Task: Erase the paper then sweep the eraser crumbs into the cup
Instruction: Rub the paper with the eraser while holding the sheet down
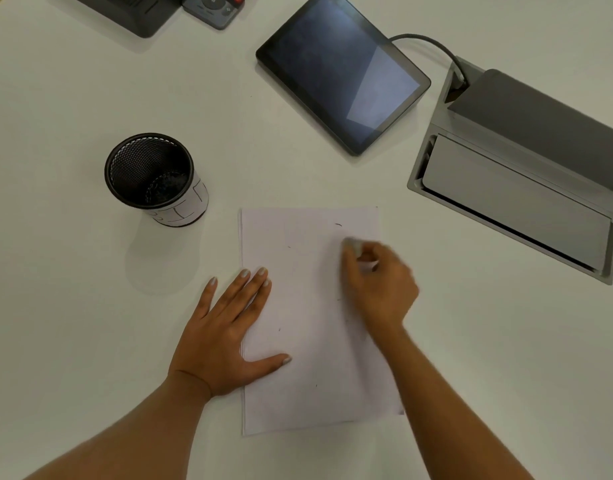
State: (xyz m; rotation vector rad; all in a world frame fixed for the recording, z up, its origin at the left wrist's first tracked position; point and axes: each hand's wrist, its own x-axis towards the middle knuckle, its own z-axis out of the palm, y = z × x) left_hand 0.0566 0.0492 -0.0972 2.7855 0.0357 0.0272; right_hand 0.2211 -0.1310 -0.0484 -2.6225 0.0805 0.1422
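We pinch the blurred grey eraser at the curled fingers of our right hand on the paper's upper right, while our left hand lies flat and released along its left edge, the cup apart at upper left.

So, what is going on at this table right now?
A person is erasing a sheet of paper on a white table. The left hand presses flat on the paper's left edge, while the right hand grips an eraser and rubs near the upper right part. A black mesh cup stands upright left of the paper, apart from it. Sweeping has not yet begun.
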